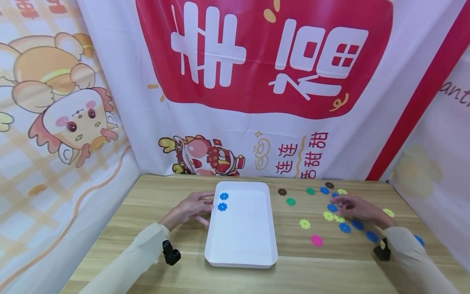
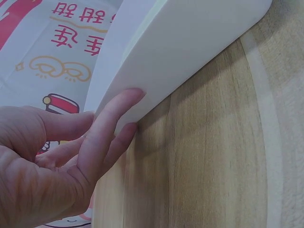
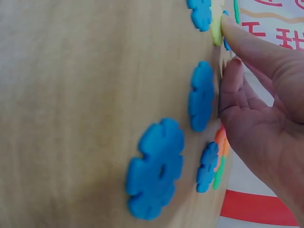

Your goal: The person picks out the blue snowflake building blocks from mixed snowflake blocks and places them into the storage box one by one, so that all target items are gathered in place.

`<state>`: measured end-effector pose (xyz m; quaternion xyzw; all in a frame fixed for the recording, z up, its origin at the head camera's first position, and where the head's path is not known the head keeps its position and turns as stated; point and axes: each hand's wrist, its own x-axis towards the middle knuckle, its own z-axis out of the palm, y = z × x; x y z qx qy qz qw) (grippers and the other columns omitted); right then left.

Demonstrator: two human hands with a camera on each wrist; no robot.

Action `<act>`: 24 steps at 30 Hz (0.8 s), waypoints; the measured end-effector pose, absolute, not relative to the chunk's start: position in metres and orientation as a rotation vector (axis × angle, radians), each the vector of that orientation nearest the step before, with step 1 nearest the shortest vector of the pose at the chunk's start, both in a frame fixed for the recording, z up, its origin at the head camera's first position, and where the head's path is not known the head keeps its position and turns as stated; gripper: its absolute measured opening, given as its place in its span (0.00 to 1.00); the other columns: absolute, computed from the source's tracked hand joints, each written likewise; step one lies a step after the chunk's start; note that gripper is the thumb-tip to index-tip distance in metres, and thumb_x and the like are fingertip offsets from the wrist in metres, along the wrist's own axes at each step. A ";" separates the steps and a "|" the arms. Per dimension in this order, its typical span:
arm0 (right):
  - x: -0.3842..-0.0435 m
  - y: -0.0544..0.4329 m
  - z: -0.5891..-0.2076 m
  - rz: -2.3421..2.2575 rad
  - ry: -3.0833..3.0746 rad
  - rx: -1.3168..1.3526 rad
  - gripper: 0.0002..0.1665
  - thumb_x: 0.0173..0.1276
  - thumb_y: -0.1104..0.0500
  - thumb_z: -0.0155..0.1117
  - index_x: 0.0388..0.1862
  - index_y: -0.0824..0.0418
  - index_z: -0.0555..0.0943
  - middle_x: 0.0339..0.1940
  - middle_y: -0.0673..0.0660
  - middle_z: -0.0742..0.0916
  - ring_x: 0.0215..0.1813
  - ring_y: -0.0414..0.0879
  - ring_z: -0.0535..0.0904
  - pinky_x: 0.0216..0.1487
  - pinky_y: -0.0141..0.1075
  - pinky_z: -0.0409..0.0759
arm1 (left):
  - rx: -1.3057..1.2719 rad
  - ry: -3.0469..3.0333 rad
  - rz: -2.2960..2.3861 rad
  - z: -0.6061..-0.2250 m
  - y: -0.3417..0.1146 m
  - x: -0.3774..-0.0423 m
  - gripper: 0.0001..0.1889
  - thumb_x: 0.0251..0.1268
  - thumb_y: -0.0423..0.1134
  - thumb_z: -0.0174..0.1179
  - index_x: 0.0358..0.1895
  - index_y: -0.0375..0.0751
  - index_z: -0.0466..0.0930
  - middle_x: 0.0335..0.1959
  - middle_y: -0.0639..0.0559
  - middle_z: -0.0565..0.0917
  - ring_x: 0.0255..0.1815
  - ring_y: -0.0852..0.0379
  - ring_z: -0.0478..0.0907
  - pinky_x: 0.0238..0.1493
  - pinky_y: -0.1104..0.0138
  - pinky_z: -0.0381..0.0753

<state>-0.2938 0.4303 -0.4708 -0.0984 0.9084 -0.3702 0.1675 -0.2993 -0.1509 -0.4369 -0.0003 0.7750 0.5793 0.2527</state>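
Observation:
A white tray [image 1: 240,241] lies lengthwise on the table, with two blue flower-shaped plastic discs [image 1: 222,207] near its far left corner. My left hand [image 1: 192,207] is at the tray's left side, its fingertips touching the outer wall, as the left wrist view shows. Over the scattered discs on the right is my right hand [image 1: 354,207], thumb and fingers bent and apart. In the right wrist view its thumb is by a yellow disc [image 3: 216,28], and a blue disc [image 3: 201,96] lies near its fingers. No disc shows in its grip; part of the hand's far side is hidden.
Right of the tray lie a pink disc [image 1: 317,240], green discs [image 1: 291,201], a brown disc [image 1: 282,192] and several blue and yellow ones. A printed cloth [image 1: 205,122] hangs behind the wooden table [image 1: 301,277], with more cloth at both sides.

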 end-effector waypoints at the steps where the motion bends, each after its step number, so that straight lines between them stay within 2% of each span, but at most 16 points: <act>1: -0.294 0.429 -0.470 -1.053 2.579 -0.298 0.28 0.76 0.58 0.68 0.68 0.71 0.75 0.49 0.60 0.81 0.48 0.51 0.74 0.47 0.34 0.78 | 0.001 2.109 1.571 -0.438 -0.151 -0.299 0.32 0.80 0.30 0.55 0.83 0.40 0.59 0.76 0.29 0.70 0.62 0.36 0.83 0.39 0.55 0.95; 6: -0.297 0.425 -0.462 -1.017 2.550 -0.354 0.24 0.75 0.61 0.68 0.63 0.73 0.75 0.45 0.59 0.80 0.46 0.50 0.74 0.43 0.31 0.78 | -0.008 2.111 1.577 -0.438 -0.152 -0.299 0.31 0.80 0.30 0.55 0.82 0.41 0.60 0.75 0.30 0.71 0.62 0.36 0.83 0.38 0.54 0.95; 11: -0.303 0.420 -0.453 -0.914 2.554 -0.378 0.18 0.75 0.61 0.68 0.56 0.71 0.77 0.41 0.57 0.80 0.45 0.50 0.72 0.43 0.35 0.77 | -0.012 2.114 1.580 -0.437 -0.152 -0.299 0.31 0.79 0.30 0.56 0.82 0.41 0.61 0.74 0.30 0.72 0.62 0.35 0.83 0.37 0.55 0.95; 16: -0.307 0.417 -0.449 -0.900 2.533 -0.361 0.16 0.74 0.62 0.69 0.52 0.70 0.76 0.41 0.58 0.81 0.45 0.50 0.73 0.45 0.37 0.77 | -0.003 2.119 1.578 -0.436 -0.152 -0.298 0.32 0.79 0.29 0.56 0.82 0.40 0.60 0.74 0.29 0.72 0.62 0.34 0.83 0.37 0.54 0.95; 24: -0.306 0.420 -0.449 -1.042 2.526 -0.292 0.12 0.76 0.63 0.65 0.49 0.70 0.76 0.42 0.60 0.85 0.43 0.51 0.79 0.45 0.41 0.85 | -0.009 2.125 1.578 -0.435 -0.152 -0.296 0.32 0.79 0.30 0.56 0.82 0.40 0.60 0.74 0.29 0.72 0.60 0.35 0.84 0.37 0.54 0.95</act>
